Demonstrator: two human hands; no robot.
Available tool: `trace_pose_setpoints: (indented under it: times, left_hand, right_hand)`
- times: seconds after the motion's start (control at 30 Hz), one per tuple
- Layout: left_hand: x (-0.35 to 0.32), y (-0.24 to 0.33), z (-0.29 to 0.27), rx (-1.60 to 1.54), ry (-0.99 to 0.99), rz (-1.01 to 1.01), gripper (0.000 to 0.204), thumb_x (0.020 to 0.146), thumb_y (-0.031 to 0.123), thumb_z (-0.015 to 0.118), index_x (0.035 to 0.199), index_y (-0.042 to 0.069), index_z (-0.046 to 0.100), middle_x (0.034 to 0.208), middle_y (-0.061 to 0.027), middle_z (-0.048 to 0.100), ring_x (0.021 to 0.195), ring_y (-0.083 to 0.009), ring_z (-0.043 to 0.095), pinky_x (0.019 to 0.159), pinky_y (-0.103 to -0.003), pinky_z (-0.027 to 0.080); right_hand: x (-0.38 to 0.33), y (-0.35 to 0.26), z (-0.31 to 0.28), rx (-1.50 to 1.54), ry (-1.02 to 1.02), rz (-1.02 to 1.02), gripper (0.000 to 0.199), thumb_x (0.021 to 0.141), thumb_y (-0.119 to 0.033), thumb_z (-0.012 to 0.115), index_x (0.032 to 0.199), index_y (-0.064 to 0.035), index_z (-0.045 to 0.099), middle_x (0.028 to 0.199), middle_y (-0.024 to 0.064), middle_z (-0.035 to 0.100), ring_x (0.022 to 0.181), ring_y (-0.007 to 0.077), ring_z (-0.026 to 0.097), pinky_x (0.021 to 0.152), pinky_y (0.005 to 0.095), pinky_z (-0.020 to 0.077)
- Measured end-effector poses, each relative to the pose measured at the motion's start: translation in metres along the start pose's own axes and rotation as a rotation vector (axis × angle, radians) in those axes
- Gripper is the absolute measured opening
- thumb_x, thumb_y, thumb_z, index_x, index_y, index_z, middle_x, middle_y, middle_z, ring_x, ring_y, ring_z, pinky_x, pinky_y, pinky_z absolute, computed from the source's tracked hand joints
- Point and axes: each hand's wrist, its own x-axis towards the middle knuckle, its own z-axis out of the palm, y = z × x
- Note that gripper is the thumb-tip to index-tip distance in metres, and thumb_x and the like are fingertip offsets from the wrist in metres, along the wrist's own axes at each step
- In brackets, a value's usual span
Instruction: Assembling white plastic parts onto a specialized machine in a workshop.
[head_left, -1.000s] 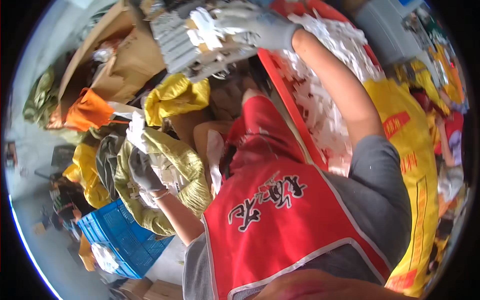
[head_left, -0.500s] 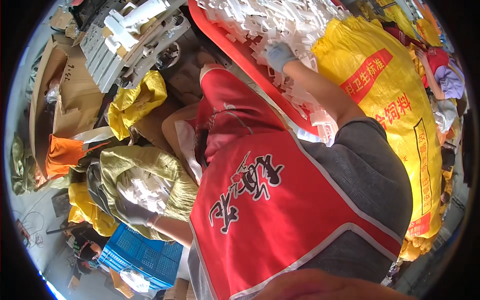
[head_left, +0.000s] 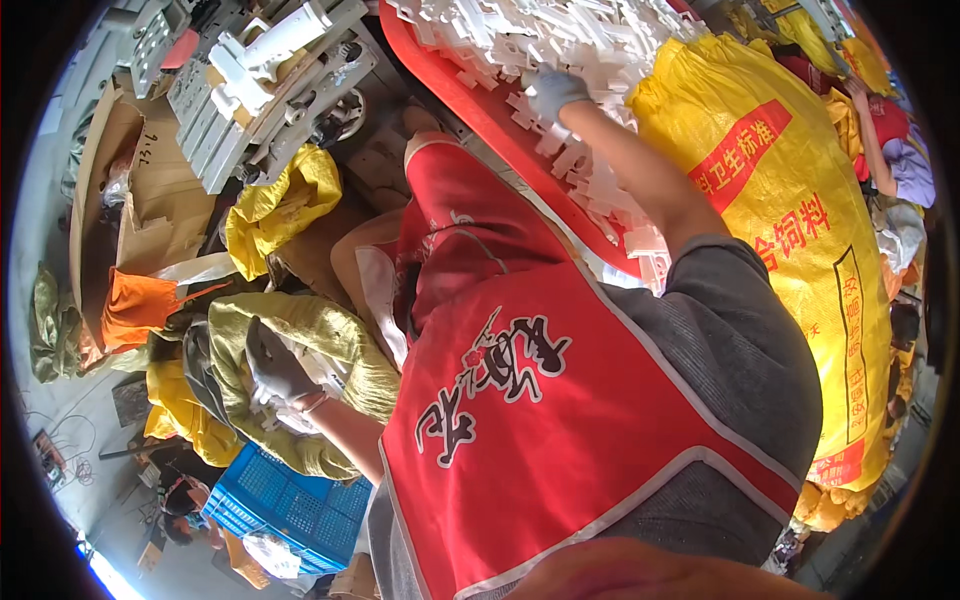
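Our right hand (head_left: 553, 90), at one o'clock, closed on white parts (head_left: 600, 190) in the tray (head_left: 470, 100). Our left hand (head_left: 272, 362), at eight, gripped parts in the sack (head_left: 345, 345); many remained.

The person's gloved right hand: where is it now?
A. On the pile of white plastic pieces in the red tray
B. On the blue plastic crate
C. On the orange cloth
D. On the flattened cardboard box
A: the gloved right hand rests on the pile of white plastic pieces in the red tray.
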Motion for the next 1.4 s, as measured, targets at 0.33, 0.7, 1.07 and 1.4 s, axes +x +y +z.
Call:
trace_pose_setpoints:
  times: [0.33, 0.7, 1.07, 1.4]
  left_hand:
    - [0.024, 0.036, 0.021, -0.071, 0.018, 0.125, 0.021, 0.092, 0.011, 0.058, 0.108, 0.001, 0.067, 0.103, -0.0119, 0.070, 0.092, -0.0207, 0.066, 0.083, -0.031, 0.051]
    - [0.119, 0.150, 0.025, -0.146, 0.057, 0.486, 0.020, 0.086, 0.015, 0.064, 0.103, 0.006, 0.067, 0.105, -0.0120, 0.067, 0.099, -0.0296, 0.062, 0.086, -0.036, 0.049]
    - [0.189, 0.211, 0.050, -0.425, -0.357, 0.484, 0.025, 0.082, 0.013, 0.071, 0.104, 0.002, 0.064, 0.098, -0.0085, 0.068, 0.089, -0.0156, 0.066, 0.078, -0.029, 0.052]
    - [0.095, 0.064, 0.012, -0.587, 0.160, 0.126, 0.025, 0.087, 0.019, 0.068, 0.105, 0.001, 0.065, 0.107, -0.0069, 0.068, 0.090, -0.0130, 0.062, 0.082, -0.025, 0.050]
  right_hand:
    - [-0.009, 0.076, 0.001, -0.321, -0.316, -0.082, 0.048, 0.080, -0.008, 0.056, 0.125, 0.0039, 0.048, 0.110, 0.0256, 0.063, 0.096, 0.0366, 0.065, 0.081, 0.0435, 0.0521]
    - [-0.045, 0.040, -0.079, 0.835, 0.421, -0.284, 0.046, 0.081, -0.003, 0.062, 0.126, -0.0094, 0.056, 0.111, 0.0081, 0.059, 0.099, 0.0177, 0.057, 0.082, 0.0279, 0.0464]
    - [-0.036, -0.015, -0.126, 1.917, 0.147, -0.213, 0.042, 0.093, -0.008, 0.053, 0.134, -0.0018, 0.047, 0.117, 0.0032, 0.056, 0.093, 0.0070, 0.050, 0.082, 0.0235, 0.0444]
    - [0.018, -0.150, -0.226, 1.333, 0.054, -0.672, 0.039, 0.090, -0.013, 0.061, 0.128, -0.0068, 0.055, 0.102, -0.0002, 0.060, 0.085, 0.0074, 0.052, 0.073, 0.0232, 0.0447]
